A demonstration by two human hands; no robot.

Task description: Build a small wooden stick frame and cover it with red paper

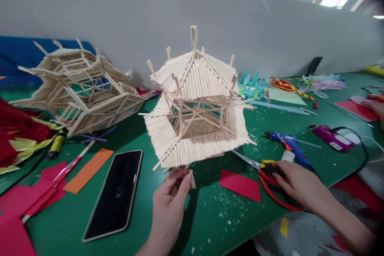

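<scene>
A pavilion model [198, 76] made of pale wooden sticks stands upright in the middle, with a tiered roof and an open frame. Just under its front eave, my left hand [172, 198] pinches short wooden sticks [193, 179] between thumb and fingertips. Whether these sticks touch the model I cannot tell. My right hand [297, 182] is closed over a tool with yellow-and-black handles [268, 162], whose jaws are hidden. Beside and partly under that hand lie scissors [247, 160] with red handles, their blades pointing left.
Left: a second stick frame [87, 88], a phone [115, 196], orange paper [88, 170] and red paper [45, 192]. Right: a blue glue gun [288, 146] and a purple device with a cable [333, 138]. A red card [240, 185] lies in front. Another person's hand [375, 110] shows far right.
</scene>
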